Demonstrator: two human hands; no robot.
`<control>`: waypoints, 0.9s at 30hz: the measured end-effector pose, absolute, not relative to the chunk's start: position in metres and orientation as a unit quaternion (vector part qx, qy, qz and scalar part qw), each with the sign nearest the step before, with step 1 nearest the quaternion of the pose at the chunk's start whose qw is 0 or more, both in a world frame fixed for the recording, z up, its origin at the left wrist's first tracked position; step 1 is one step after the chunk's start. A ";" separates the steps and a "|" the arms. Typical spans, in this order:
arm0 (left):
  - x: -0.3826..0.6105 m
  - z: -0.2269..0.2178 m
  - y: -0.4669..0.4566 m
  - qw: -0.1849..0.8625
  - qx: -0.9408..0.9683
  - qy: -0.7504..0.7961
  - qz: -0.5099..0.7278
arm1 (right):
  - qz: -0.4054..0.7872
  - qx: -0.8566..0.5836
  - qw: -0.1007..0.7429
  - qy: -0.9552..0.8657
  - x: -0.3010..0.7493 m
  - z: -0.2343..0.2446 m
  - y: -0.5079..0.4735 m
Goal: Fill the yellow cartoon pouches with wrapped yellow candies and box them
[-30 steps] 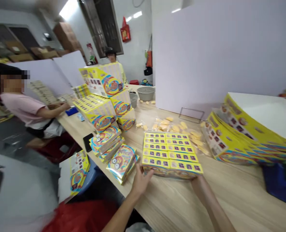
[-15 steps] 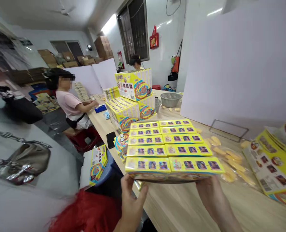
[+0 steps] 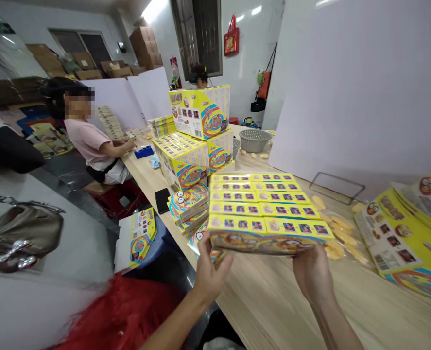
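Held in both hands over the near part of the table (image 3: 261,291): a block of boxes (image 3: 266,210), yellow, in two columns, apparently off the surface. Left hand (image 3: 211,277) hooked under the near left corner, with thumb spread away from the block. Right hand (image 3: 313,274) curled round the underside near the right corner; cannot tell the exact finger placing, hidden beneath.

Best borne level, with an even inward push from both sides, to stop the columns parting at the seam. Better to bring the left thumb in against the front and reach both palms farther under, with most of the weight lying beyond the fingers. Squeeze lightly, to spare the corners.

Just left, partly covered by the block: a pile of flat boxes (image 3: 190,200), easy to knock. Past it, a phone (image 3: 162,201). Behind, a tower of big boxes (image 3: 201,114), mostly hiding another person (image 3: 199,74). On the right, bags of yellow pieces (image 3: 341,229), a wire stand (image 3: 342,179) and large printed cartons (image 3: 408,243), crowding that side. Farther off, a grey basket (image 3: 255,141) beside a white panel (image 3: 361,97). Along the table's left, a seated co-worker (image 3: 89,133); nearer, a folded carton (image 3: 142,236) on a blue stool (image 3: 160,236).
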State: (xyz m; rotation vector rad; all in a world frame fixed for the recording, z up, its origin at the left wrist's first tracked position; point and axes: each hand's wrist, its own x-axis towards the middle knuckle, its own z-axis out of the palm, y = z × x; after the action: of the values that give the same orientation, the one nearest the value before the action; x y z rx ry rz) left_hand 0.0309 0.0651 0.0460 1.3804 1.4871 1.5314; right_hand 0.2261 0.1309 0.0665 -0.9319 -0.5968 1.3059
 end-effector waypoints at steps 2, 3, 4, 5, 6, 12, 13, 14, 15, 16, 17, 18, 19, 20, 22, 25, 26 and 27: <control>0.031 0.063 0.098 0.306 0.556 0.542 0.551 | 0.556 -0.419 0.672 -0.251 0.225 0.064 0.127; 0.032 0.071 0.113 0.304 0.571 0.540 0.539 | 0.556 -0.420 0.674 -0.245 0.222 0.063 0.123; 0.034 0.078 0.126 0.297 0.587 0.541 0.524 | 0.561 -0.420 0.672 -0.239 0.219 0.061 0.120; 0.036 0.083 0.138 0.288 0.601 0.544 0.510 | 0.567 -0.418 0.670 -0.234 0.216 0.059 0.116; 0.038 0.086 0.147 0.280 0.614 0.550 0.493 | 0.570 -0.418 0.670 -0.229 0.213 0.056 0.113; 0.044 0.073 0.206 0.268 0.625 0.589 0.436 | 0.569 -0.429 0.665 -0.224 0.197 0.038 0.118; 0.042 0.069 0.218 0.266 0.618 0.601 0.432 | 0.562 -0.444 0.658 -0.233 0.195 0.036 0.123; 0.041 0.065 0.231 0.263 0.611 0.614 0.426 | 0.547 -0.464 0.651 -0.249 0.192 0.033 0.130; 0.040 0.061 0.243 0.258 0.604 0.627 0.419 | 0.526 -0.485 0.645 -0.268 0.189 0.030 0.136; 0.040 0.058 0.253 0.253 0.599 0.639 0.411 | 0.501 -0.505 0.642 -0.287 0.186 0.027 0.142; 0.040 0.055 0.261 0.248 0.599 0.646 0.402 | 0.478 -0.520 0.640 -0.303 0.184 0.023 0.146; 0.041 0.053 0.267 0.241 0.602 0.651 0.394 | 0.458 -0.531 0.640 -0.314 0.183 0.020 0.150; 0.042 0.051 0.271 0.233 0.608 0.654 0.385 | 0.444 -0.538 0.642 -0.319 0.182 0.017 0.153; 0.044 0.049 0.272 0.223 0.616 0.656 0.376 | 0.434 -0.541 0.645 -0.321 0.182 0.013 0.154; 0.044 0.047 0.270 0.196 0.636 0.658 0.353 | 0.415 -0.546 0.649 -0.330 0.181 0.007 0.152; 0.036 0.049 0.264 0.148 0.684 0.649 0.299 | 0.384 -0.548 0.657 -0.346 0.175 -0.001 0.144; 0.032 0.051 0.263 0.132 0.704 0.641 0.278 | 0.373 -0.549 0.661 -0.351 0.171 -0.004 0.142; 0.027 0.054 0.263 0.116 0.724 0.631 0.255 | 0.361 -0.549 0.664 -0.356 0.167 -0.008 0.141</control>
State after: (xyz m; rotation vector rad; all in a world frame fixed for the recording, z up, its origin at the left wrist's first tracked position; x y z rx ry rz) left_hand 0.0269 0.2629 0.0539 2.1197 1.8467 0.7468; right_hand 0.1674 0.1412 -0.0082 -1.2405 -0.8049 0.8144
